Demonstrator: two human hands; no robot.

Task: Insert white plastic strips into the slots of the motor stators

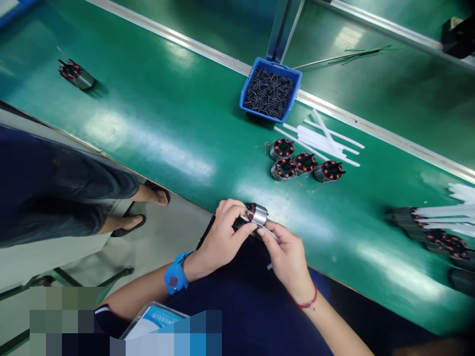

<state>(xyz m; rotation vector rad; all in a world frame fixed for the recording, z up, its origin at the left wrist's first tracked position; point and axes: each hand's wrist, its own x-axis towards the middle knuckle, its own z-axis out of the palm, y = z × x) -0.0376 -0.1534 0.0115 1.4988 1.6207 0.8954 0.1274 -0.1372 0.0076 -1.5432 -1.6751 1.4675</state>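
Near the bench's front edge, my left hand [228,232] grips a silver motor stator [259,215] with black and copper windings on its left end. My right hand [287,252], just right of it, pinches a thin white tube [273,236] that lies against the stator's right end. The tube's lower end shows below my right fingers. Beyond my hands stand several more stators [284,169] with copper windings facing up and loose wires. Several white tubes [319,138] lie in a loose pile behind them.
A blue bin [270,89] of small black pieces is at the bench's back rail. One stator [76,75] lies far left on the green bench [156,118]. More stators [447,242] and white tubes [449,212] are at the right. Another person's legs [74,193] show at left.
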